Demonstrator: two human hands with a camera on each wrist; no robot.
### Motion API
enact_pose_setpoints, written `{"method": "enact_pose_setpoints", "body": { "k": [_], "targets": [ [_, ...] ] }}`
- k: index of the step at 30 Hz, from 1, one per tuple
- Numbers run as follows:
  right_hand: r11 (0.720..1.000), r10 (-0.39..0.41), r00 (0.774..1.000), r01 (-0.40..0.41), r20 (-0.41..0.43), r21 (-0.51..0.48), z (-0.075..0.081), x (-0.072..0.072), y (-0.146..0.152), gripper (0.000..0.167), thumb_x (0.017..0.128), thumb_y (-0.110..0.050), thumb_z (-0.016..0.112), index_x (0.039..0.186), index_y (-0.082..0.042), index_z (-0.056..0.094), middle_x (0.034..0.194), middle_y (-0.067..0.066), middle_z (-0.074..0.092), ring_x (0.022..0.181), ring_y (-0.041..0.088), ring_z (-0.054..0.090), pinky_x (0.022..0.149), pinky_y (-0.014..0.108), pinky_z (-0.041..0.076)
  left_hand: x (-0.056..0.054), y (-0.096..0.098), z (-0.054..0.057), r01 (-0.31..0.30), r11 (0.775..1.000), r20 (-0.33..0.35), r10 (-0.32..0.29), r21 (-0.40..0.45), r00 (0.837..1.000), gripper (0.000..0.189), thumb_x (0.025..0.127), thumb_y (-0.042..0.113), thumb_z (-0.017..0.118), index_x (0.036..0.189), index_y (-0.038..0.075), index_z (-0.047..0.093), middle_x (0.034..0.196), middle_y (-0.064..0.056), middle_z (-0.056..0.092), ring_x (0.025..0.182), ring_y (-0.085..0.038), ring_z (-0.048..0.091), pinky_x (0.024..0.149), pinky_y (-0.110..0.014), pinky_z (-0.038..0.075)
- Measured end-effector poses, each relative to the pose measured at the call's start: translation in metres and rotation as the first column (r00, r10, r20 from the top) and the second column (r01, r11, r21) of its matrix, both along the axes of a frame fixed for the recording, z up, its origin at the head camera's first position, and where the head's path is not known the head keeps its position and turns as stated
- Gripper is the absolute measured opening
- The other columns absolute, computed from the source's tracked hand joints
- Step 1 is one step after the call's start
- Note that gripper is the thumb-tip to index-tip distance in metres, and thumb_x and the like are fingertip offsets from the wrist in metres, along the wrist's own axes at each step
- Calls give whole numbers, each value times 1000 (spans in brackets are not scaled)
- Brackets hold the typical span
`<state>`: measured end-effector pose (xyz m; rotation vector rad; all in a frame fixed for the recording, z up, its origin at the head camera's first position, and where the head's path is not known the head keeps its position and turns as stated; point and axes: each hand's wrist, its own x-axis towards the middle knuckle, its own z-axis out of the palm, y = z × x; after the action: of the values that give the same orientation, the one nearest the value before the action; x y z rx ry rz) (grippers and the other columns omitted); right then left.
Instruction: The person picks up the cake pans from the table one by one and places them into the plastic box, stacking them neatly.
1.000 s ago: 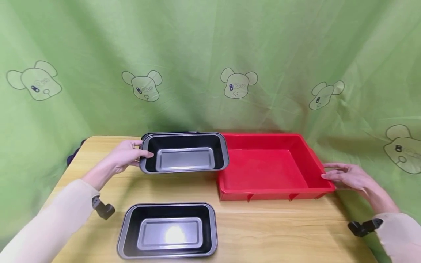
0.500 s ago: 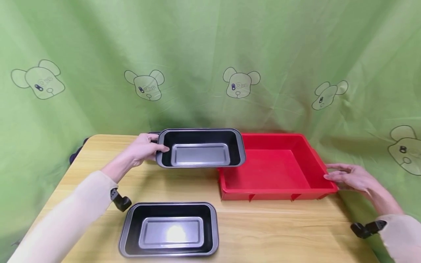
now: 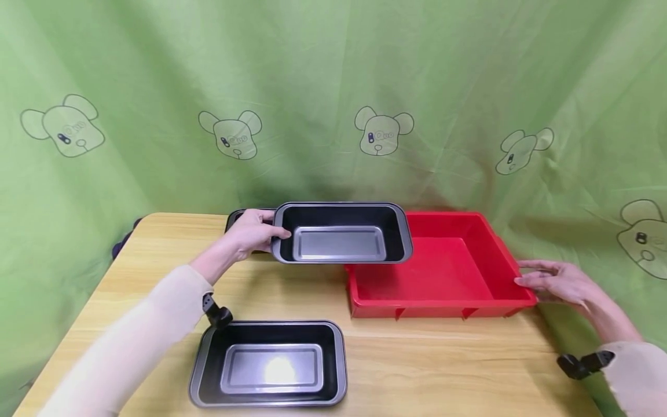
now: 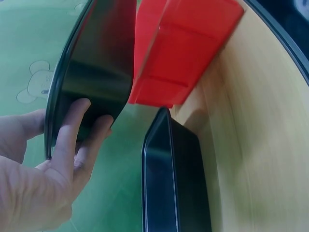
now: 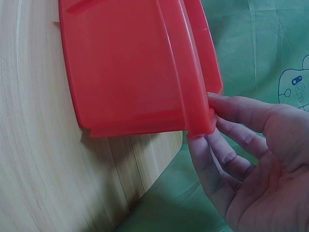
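Observation:
My left hand (image 3: pixel 255 234) grips a dark loaf pan (image 3: pixel 339 243) by its left end, thumb inside the rim and fingers against the outer wall. The pan is held up off the table, its right part overlapping the left side of a red plastic tray (image 3: pixel 443 303) in the head view. In the left wrist view, fingers (image 4: pixel 72 130) spread under the pan's end. At the tray's right end, my right hand (image 3: pixel 563 284) pinches the rim, thumb (image 5: pixel 236 108) on top and fingers below it. Another loaf pan (image 4: pixel 188 179) stands on the table behind the left hand, mostly hidden in the head view.
A third loaf pan (image 3: pixel 271 370) lies on the wooden table (image 3: pixel 443 359) at the front left. A green curtain (image 3: pixel 312 87) with printed bear heads hangs close behind the table and down its right side.
My left hand has carried the loaf pan rightward and slightly up, from over the rear pan to over the tray's left side. The right hand stays on the tray's rim.

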<state>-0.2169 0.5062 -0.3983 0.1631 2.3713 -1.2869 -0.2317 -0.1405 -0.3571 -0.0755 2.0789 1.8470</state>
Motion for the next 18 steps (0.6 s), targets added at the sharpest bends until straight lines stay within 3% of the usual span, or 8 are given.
{"method": "enact_pose_setpoints", "body": {
  "k": [12, 18],
  "targets": [
    [1000, -3, 1000, 3, -1, -22, 0, 0, 0, 39, 100, -17, 73, 107, -54, 64, 100, -17, 81, 90, 10, 80, 79, 32, 69, -8, 27, -4, 8, 999, 4, -9, 34, 1000, 48, 91, -5, 71, 138, -4, 62, 71, 3, 65, 60, -6, 63, 68, -27, 69],
    [1000, 1, 1000, -1, -2, -17, -2, -1, 1, 40, 100, -17, 73, 107, -54, 63, 100, -18, 81, 90, 9, 79, 79, 32, 69, -11, 44, -4, 1, 999, 7, -1, 51, 1000, 48, 90, -6, 71, 137, -4, 63, 83, -3, 69, 64, -8, 68, 71, -30, 70]
  ]
}}
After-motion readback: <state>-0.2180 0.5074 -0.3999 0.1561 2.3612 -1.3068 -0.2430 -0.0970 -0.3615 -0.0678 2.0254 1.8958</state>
